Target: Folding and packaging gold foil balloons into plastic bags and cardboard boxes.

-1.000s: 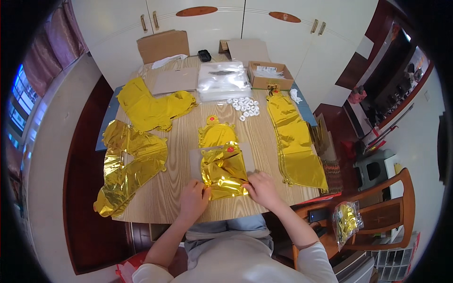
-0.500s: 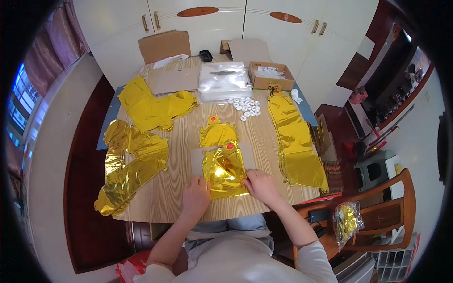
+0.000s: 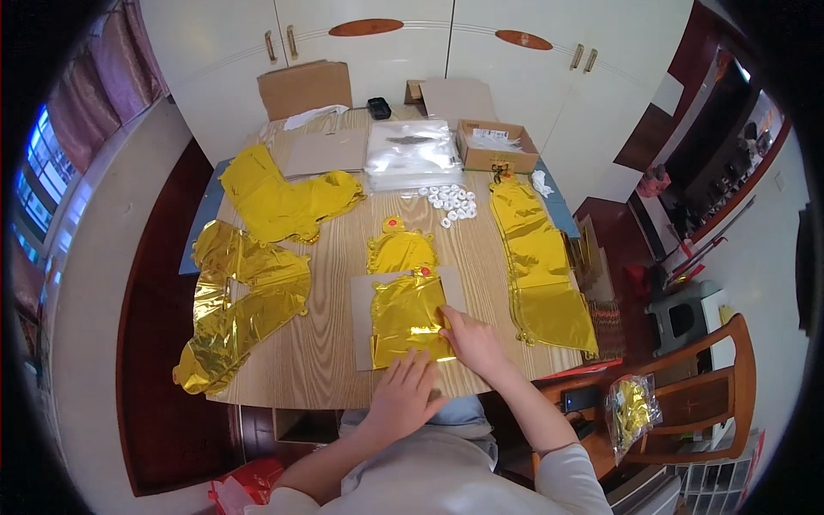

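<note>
A gold foil balloon (image 3: 403, 309), folded into a rough rectangle, lies on a grey-brown card (image 3: 362, 330) near the table's front edge. A red spot shows at its top. My left hand (image 3: 402, 395) is open, its fingers spread and their tips at the foil's lower edge. At the right edge, my right hand (image 3: 474, 343) has its fingers curled on the foil, seemingly pinching it. Just beyond the card lies more gold foil (image 3: 402, 251) with a red-spotted tab.
Flat gold foil balloons lie at far left (image 3: 283, 197), near left (image 3: 249, 292) and right (image 3: 541, 266). Behind are clear plastic bags (image 3: 412, 154), white rings (image 3: 451, 202) and a cardboard box (image 3: 498, 150). A wooden chair (image 3: 687, 403) at right holds a bagged gold item (image 3: 633, 403).
My left hand has left the foil's left edge and moved right and nearer to me, opening out. The foil now lies flatter; my right hand stays by its right edge.
</note>
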`<action>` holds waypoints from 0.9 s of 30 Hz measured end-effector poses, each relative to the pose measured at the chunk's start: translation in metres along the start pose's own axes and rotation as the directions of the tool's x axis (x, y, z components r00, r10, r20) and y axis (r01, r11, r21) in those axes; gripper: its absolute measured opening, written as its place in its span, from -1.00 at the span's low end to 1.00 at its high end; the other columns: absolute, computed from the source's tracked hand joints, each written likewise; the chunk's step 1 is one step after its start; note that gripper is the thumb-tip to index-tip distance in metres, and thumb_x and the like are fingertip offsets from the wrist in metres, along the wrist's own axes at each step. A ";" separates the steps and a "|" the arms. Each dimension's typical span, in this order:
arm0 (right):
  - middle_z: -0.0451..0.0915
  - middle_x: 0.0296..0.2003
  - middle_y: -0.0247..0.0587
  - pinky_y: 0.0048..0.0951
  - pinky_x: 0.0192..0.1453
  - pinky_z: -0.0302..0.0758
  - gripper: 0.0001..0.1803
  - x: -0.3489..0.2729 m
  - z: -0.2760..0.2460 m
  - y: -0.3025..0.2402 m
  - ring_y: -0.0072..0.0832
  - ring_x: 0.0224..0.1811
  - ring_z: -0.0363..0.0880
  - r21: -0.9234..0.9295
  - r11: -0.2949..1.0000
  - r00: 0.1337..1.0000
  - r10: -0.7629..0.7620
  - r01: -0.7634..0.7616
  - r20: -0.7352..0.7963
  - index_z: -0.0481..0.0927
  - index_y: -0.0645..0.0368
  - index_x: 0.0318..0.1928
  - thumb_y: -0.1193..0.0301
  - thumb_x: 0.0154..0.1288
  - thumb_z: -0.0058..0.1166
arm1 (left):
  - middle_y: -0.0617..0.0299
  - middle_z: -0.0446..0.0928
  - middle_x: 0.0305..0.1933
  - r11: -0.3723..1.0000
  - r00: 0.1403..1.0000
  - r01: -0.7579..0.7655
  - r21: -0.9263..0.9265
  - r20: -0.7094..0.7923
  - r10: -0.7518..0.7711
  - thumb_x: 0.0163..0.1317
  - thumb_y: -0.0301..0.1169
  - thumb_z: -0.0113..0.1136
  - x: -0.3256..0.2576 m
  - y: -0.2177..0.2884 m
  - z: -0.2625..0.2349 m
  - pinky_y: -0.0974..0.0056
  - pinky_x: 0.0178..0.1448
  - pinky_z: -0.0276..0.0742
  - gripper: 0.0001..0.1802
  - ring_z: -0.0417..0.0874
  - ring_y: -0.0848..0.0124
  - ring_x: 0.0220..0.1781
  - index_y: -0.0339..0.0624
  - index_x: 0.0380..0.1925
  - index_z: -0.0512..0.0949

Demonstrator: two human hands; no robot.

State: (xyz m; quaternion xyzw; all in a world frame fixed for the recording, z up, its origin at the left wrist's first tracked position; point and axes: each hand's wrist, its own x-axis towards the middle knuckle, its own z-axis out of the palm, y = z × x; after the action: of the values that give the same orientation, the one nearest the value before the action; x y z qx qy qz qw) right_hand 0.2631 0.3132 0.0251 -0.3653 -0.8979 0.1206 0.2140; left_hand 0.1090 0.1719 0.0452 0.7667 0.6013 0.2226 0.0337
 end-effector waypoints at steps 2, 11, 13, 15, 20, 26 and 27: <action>0.64 -0.22 -0.10 -0.22 -0.29 0.59 -0.54 0.000 -0.004 -0.003 -0.17 -0.25 0.66 -0.010 1.000 0.999 0.029 -0.028 0.039 0.37 0.12 0.14 0.32 0.26 0.15 | -0.09 0.34 0.28 0.999 0.995 -0.050 0.012 0.092 0.048 0.16 0.11 0.16 0.000 0.001 -0.002 -0.17 0.38 0.16 -0.27 0.27 -0.12 0.35 -0.24 0.15 0.43; 0.59 -0.33 -0.13 -0.27 -0.36 0.58 -0.60 -0.001 -0.002 -0.001 -0.22 -0.37 0.64 -0.027 0.998 0.998 -0.049 0.048 -0.029 0.41 0.14 0.08 0.33 0.26 0.12 | 0.07 0.24 0.41 0.988 0.975 -0.118 0.103 0.202 0.096 0.09 0.37 0.03 0.013 -0.036 -0.008 -0.36 0.41 -0.06 -0.15 0.10 -0.17 0.45 0.16 0.29 0.37; 0.60 -0.30 -0.12 -0.26 -0.35 0.58 -0.62 -0.001 -0.002 -0.001 -0.20 -0.36 0.65 -0.023 0.999 0.999 -0.038 0.038 -0.013 0.42 0.14 0.07 0.35 0.27 0.11 | 0.11 0.26 0.40 0.987 0.973 -0.127 0.098 0.205 0.104 0.07 0.37 0.05 0.012 -0.039 -0.007 -0.38 0.40 -0.06 -0.16 0.11 -0.14 0.46 0.20 0.29 0.37; 0.60 -0.26 -0.08 -0.23 -0.30 0.58 -0.61 -0.002 -0.002 0.001 -0.16 -0.31 0.65 0.029 0.999 1.000 -0.017 0.017 -0.002 0.42 0.14 0.09 0.35 0.27 0.11 | 0.11 0.25 0.41 0.986 0.970 -0.130 0.104 0.221 0.104 0.07 0.38 0.05 0.014 -0.039 -0.009 -0.37 0.41 -0.08 -0.15 0.10 -0.14 0.47 0.21 0.30 0.36; 0.55 0.00 0.09 -0.09 0.10 0.47 -0.36 0.002 -0.027 0.007 -0.01 0.06 0.52 0.263 0.961 0.995 0.073 -0.087 0.062 0.35 0.17 0.22 0.23 0.19 0.24 | 0.11 0.22 0.43 0.984 0.967 -0.131 0.121 0.233 0.100 0.07 0.39 0.03 0.013 -0.038 -0.012 -0.37 0.42 -0.10 -0.14 0.08 -0.14 0.47 0.22 0.31 0.34; 0.39 0.21 0.09 0.01 0.40 0.22 -0.09 -0.013 -0.028 0.001 -0.06 0.32 0.32 0.087 0.996 0.999 0.004 -0.008 0.045 0.28 0.25 0.26 0.06 -0.01 0.38 | 0.10 0.21 0.44 0.985 0.966 -0.135 0.107 0.237 0.106 0.08 0.39 0.01 0.015 -0.037 -0.010 -0.39 0.41 -0.11 -0.14 0.07 -0.15 0.47 0.22 0.32 0.34; 0.40 0.20 0.08 0.03 0.41 0.20 -0.11 -0.013 -0.027 0.000 -0.06 0.32 0.33 0.092 0.996 0.999 0.004 -0.008 0.043 0.28 0.25 0.26 0.07 0.01 0.37 | 0.10 0.21 0.44 0.985 0.966 -0.134 0.106 0.236 0.106 0.08 0.39 0.02 0.015 -0.037 -0.010 -0.38 0.41 -0.11 -0.14 0.07 -0.15 0.47 0.22 0.32 0.34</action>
State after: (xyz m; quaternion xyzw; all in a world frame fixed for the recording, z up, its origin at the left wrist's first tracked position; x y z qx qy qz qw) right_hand 0.2843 0.3057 0.0446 -0.3552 -0.8946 0.1702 0.2109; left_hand 0.0739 0.1942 0.0471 0.8229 0.5581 0.0976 0.0428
